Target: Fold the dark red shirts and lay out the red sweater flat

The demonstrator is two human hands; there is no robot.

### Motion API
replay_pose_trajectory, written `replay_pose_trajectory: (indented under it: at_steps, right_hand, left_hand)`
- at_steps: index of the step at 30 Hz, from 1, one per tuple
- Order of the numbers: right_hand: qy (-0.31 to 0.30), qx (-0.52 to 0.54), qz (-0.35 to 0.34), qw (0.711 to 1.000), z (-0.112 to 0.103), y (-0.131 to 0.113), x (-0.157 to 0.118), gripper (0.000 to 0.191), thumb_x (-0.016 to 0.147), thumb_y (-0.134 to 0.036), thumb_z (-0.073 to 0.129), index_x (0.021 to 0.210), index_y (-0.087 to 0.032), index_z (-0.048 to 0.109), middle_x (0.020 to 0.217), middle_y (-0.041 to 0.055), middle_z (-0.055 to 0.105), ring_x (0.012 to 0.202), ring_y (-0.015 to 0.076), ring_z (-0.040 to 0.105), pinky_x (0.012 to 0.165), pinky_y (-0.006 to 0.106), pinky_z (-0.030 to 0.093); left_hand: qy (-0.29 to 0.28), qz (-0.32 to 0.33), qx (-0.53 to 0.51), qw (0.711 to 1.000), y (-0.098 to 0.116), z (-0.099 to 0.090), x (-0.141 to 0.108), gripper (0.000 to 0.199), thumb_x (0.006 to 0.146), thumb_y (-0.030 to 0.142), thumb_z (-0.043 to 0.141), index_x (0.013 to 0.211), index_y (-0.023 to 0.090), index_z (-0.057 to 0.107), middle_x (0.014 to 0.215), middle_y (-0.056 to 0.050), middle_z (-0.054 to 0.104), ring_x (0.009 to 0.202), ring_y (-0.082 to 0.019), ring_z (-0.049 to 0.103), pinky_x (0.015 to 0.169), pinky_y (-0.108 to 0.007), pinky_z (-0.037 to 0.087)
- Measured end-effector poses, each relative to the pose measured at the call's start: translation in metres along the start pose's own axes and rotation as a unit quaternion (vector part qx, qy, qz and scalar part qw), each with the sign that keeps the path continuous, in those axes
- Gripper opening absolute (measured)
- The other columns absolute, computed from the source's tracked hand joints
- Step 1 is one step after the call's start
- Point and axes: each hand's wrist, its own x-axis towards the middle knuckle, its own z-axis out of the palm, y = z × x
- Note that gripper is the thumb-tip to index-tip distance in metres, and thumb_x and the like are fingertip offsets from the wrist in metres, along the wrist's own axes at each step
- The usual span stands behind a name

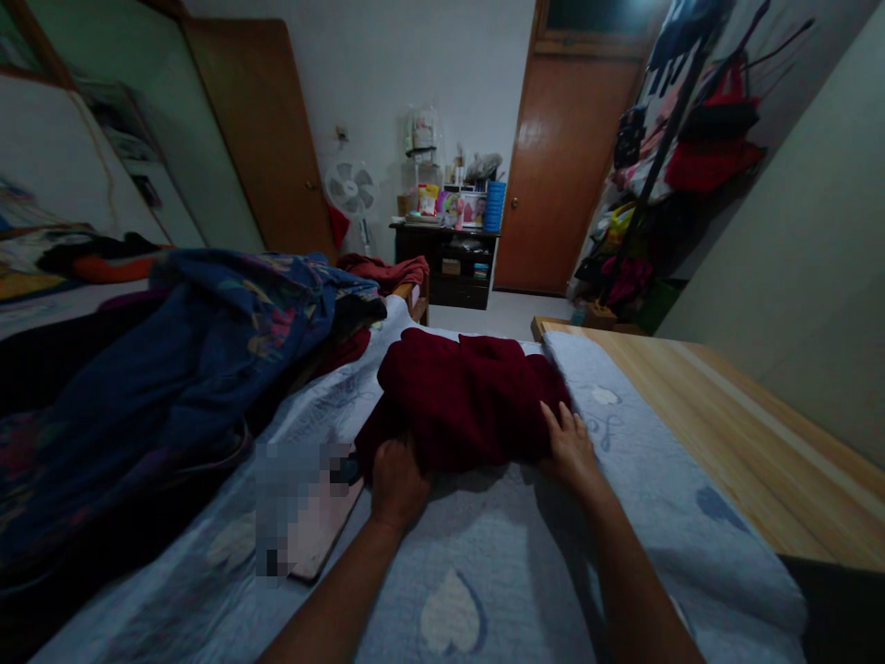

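A dark red garment (477,397) lies bunched and partly folded on the bed in front of me. My left hand (397,484) is closed in a fist on its near left edge, with cloth gathered at the fingers. At the right end of the garment rests my right hand (571,447), its fingers apart and laid on the fabric; the thumb is hidden. Just left of my left hand is a flat pinkish object (322,530), partly blurred out by pixelation. Under everything spreads a light blue quilted bed cover (498,553) with pale heart shapes.
A heap of clothes with a blue floral piece (200,341) covers the left side. Bare wooden boards (691,397) run along the right. Farther off stand a fan (352,189), a dark cabinet (442,267), a wooden door (573,166) and a rack with hanging bags (719,129).
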Motion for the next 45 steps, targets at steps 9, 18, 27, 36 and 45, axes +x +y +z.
replay_pose_trajectory:
  at_steps: [9,18,27,36,45]
  right_hand:
    - [0.092,0.288,-0.009,0.953,-0.043,-0.046,0.035,0.05,0.066,-0.009,0.039,0.111,-0.017,0.059,0.102,0.0074,0.067,0.093,0.0213,0.06,0.086,0.03,0.045]
    - [0.114,0.539,-0.112,0.827,-0.015,-0.146,0.056,0.037,0.081,-0.028,0.047,0.116,-0.018,0.051,0.104,0.0037,0.064,0.095,0.0171,0.057,0.09,0.03,0.045]
    - [-0.035,0.348,-0.113,0.93,0.04,-0.086,0.028,0.052,0.074,-0.009,0.044,0.125,-0.017,0.048,0.123,0.0087,0.059,0.113,0.0182,0.054,0.1,0.033,0.04]
    - [-0.041,-0.012,0.076,0.996,0.06,-0.029,0.014,0.056,0.094,-0.043,0.037,0.142,-0.014,0.04,0.153,0.0176,0.03,0.142,0.0349,0.022,0.109,0.058,0.017]
    - [-0.026,-0.005,0.078,0.997,0.067,-0.016,0.028,0.056,0.091,-0.045,0.042,0.14,-0.019,0.044,0.151,0.0142,0.036,0.139,0.0318,0.027,0.109,0.052,0.019]
  left_hand:
    - [0.048,-0.055,-0.024,0.997,-0.008,0.016,-0.003,0.06,0.089,0.046,0.048,0.127,0.0,0.047,0.103,-0.021,0.064,0.097,-0.034,0.06,0.09,-0.045,0.041]
    - [0.154,-0.076,-0.094,0.981,-0.006,0.02,-0.004,0.089,0.073,0.064,0.063,0.135,0.006,0.04,0.128,-0.026,0.052,0.123,-0.041,0.048,0.098,-0.054,0.04]
    - [0.147,-0.128,-0.063,0.979,-0.01,0.033,-0.006,0.113,0.072,0.071,0.059,0.138,-0.014,0.024,0.127,-0.04,0.046,0.118,-0.046,0.052,0.093,-0.054,0.045]
    - [0.146,-0.123,-0.073,0.979,-0.008,0.027,-0.004,0.104,0.072,0.069,0.06,0.138,-0.006,0.029,0.122,-0.033,0.053,0.112,-0.043,0.055,0.089,-0.053,0.046]
    - [0.133,-0.119,-0.052,0.983,-0.012,0.032,-0.006,0.102,0.073,0.068,0.06,0.137,-0.006,0.029,0.114,-0.031,0.058,0.105,-0.042,0.059,0.088,-0.052,0.046]
